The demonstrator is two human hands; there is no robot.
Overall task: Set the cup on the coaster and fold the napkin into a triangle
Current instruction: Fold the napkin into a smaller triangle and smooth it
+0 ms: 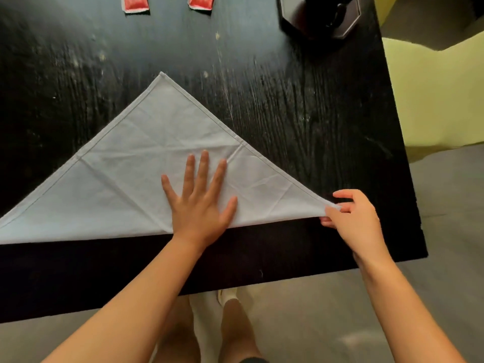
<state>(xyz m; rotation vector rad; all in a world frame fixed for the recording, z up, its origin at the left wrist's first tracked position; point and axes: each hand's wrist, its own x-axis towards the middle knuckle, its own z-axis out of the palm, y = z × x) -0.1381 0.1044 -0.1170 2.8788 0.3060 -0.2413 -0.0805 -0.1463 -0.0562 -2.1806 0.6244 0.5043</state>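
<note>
both forearms reach in over the near edge of the desk [314, 106], and the step in hand is the napkin fold. left hand [201, 203] lies flat, fingers straight and spread, pressing the napkin [146, 153] down close to its long folded edge, which runs along the near edge of the desk. right hand [353, 216] pinches the napkin's right tip between thumb and fingers, near the desk's near right corner — that grip is closed on cloth, while the left one is released and only pressing.

the napkin already reads as a triangle: apex pointing toward the far edge, left tip running out of view past the desk's left side. the cup [327, 9] seems to sit on the dark octagonal coaster [351, 24] at the far right corner, though both are dark and cut off by the frame, so i cannot be sure. two red pieces [135, 3] lie at the far edge.

judging from this, the next move calls for tugging the right tip taut so the layers line up, then smoothing the crease outward — gently, or the top layer may slide.
</note>
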